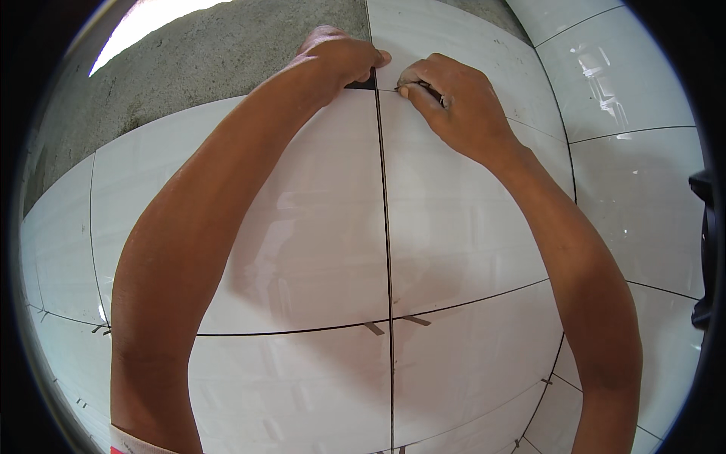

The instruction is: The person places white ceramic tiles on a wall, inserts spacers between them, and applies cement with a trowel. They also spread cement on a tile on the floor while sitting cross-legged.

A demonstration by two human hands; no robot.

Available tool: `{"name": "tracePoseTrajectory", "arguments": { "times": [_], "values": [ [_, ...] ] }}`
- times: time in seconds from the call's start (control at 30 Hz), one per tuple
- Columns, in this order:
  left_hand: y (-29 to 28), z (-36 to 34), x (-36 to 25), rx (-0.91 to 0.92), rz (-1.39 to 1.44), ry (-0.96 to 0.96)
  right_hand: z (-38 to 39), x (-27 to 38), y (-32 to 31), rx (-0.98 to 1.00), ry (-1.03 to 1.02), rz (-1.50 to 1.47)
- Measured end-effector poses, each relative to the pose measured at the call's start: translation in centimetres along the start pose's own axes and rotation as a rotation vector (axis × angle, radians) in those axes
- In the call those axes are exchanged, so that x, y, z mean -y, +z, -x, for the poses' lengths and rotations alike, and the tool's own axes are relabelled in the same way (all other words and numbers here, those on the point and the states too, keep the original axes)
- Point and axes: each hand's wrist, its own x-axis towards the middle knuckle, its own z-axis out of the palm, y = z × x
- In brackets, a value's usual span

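My left hand (340,64) is curled at the top edge of white glossy tiles (302,219), beside a dark vertical joint, thumb toward the joint; what its fingers hold is hidden. A small dark patch (360,83) shows below it, too unclear to name. My right hand (450,102) is just right of the joint, its fingers closed on a small dark piece (428,94), resting by a thin horizontal joint of the upper tile (423,30).
Rough grey concrete (189,68) and a bright opening (144,26) lie at upper left. A white-tiled surface (628,204) adjoins on the right. Small grey tabs (416,320) sit in the lower joints. A black shape (703,242) is at the right rim.
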Motion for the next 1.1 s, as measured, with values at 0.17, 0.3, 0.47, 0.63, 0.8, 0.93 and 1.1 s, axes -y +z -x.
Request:
{"name": "tracePoseTrajectory", "arguments": {
  "times": [0.17, 0.3, 0.47, 0.63, 0.8, 0.93, 1.1],
  "values": [
    [-0.1, -0.3, 0.0, 0.008, -0.002, -0.024, -0.4, -0.2, 0.0, -0.019, -0.108, 0.009],
    [0.0, -0.3, 0.0, -0.015, -0.028, -0.01, -0.9, -0.3, -0.3, 0.004, -0.163, 0.061],
    [0.0, -0.3, -0.2, -0.026, -0.058, -0.009, -1.8, -0.1, -0.7, 0.11, -0.194, 0.148],
    [-0.4, -0.6, -0.9, -0.004, -0.062, -0.103, -2.9, 0.3, -1.3, 0.215, -0.208, 0.233],
    [-0.4, -0.4, -0.9, -0.026, -0.039, -0.094, -3.0, 0.8, -2.3, 0.279, -0.071, 0.093],
    [-0.5, -0.1, -0.3, -0.037, 0.013, 0.05, -3.0, 1.0, -2.7, 0.325, 0.099, 0.049],
    [-0.6, -0.4, -0.6, -0.031, -0.032, -0.048, -3.3, 0.6, -2.2, 0.252, -0.092, 0.09]
  ]
}}
